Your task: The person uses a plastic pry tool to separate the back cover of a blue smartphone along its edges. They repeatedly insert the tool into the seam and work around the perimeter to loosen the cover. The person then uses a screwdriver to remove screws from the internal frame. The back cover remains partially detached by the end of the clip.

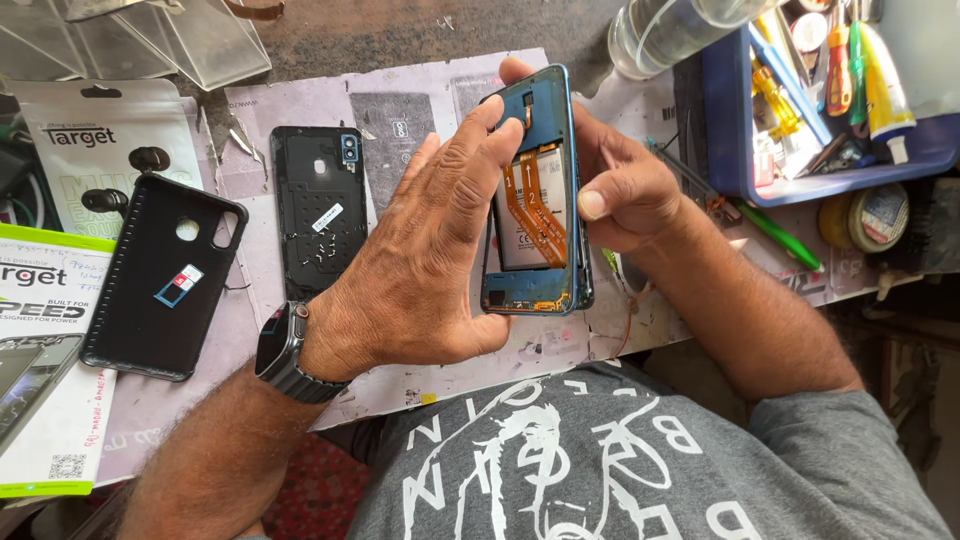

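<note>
I hold an opened blue-framed smartphone with its orange flex cables and battery exposed (pixel 535 200) upright above the table (pixel 400 110). My left hand (pixel 430 260) wraps its left edge, fingers curled over the top; my right hand (pixel 620 195) grips the right edge, thumb tucked. Its detached black plastic back cover (pixel 318 205) lies just left, beside a black rubber phone case (pixel 160 275). A blue plastic tool tray (pixel 820 100) sits at the right.

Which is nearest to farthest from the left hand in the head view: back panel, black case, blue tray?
From the left hand:
1. Back panel, on the mat just left of the hand.
2. Black case, farther left.
3. Blue tray, far right, beyond the opened phone.
</note>
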